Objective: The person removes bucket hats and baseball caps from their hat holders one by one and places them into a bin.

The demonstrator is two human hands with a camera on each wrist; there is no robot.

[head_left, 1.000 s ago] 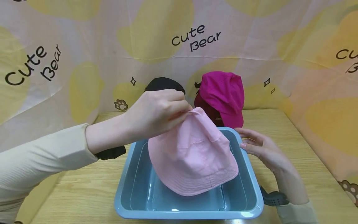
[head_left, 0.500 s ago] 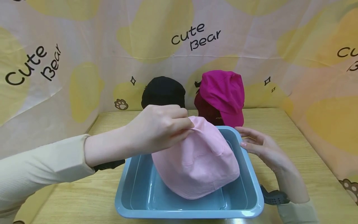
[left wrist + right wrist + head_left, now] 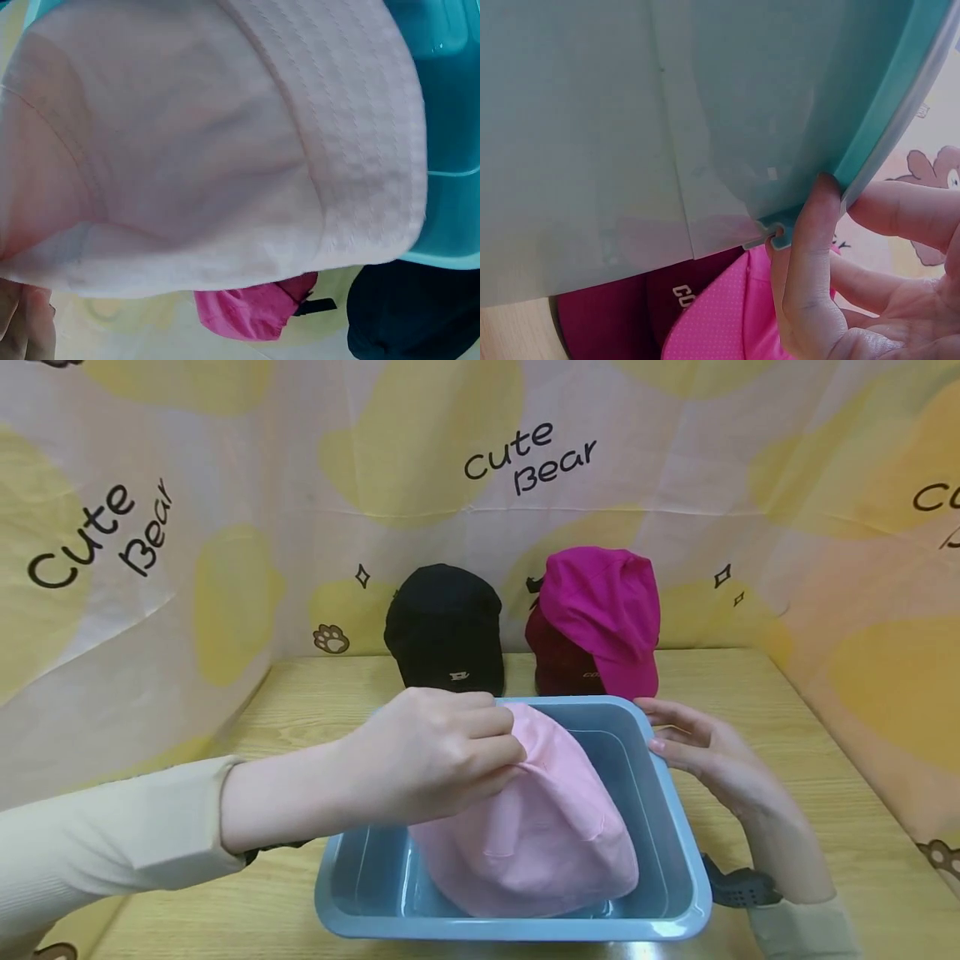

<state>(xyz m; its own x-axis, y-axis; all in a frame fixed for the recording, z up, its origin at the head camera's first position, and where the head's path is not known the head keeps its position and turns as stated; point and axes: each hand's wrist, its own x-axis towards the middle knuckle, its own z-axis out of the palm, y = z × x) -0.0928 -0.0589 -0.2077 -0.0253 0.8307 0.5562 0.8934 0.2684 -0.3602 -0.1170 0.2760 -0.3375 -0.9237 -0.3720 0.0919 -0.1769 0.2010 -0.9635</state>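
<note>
A pale pink bucket hat [image 3: 555,827] hangs in the blue plastic basin [image 3: 517,930], its lower part below the rim. My left hand [image 3: 442,756] pinches it by the top of the crown. The left wrist view shows the stitched brim [image 3: 360,127] close up; whether it touches the basin floor is hidden. At the basin's far right corner, my right hand [image 3: 712,756] grips the rim between thumb and fingers. In the right wrist view, the fingers [image 3: 814,255] lie against the basin's outer wall [image 3: 615,150], just under the rim.
Behind the basin stands a black cap [image 3: 446,631] with a small light logo. To its right, a bright magenta cap [image 3: 611,610] rests over a dark red cap [image 3: 558,660]. A printed cloth [image 3: 420,460] backs the wooden table [image 3: 217,835].
My left hand has lowered the pink hat farther into the basin, uncovering the black cap behind. My right hand stays at the rim.
</note>
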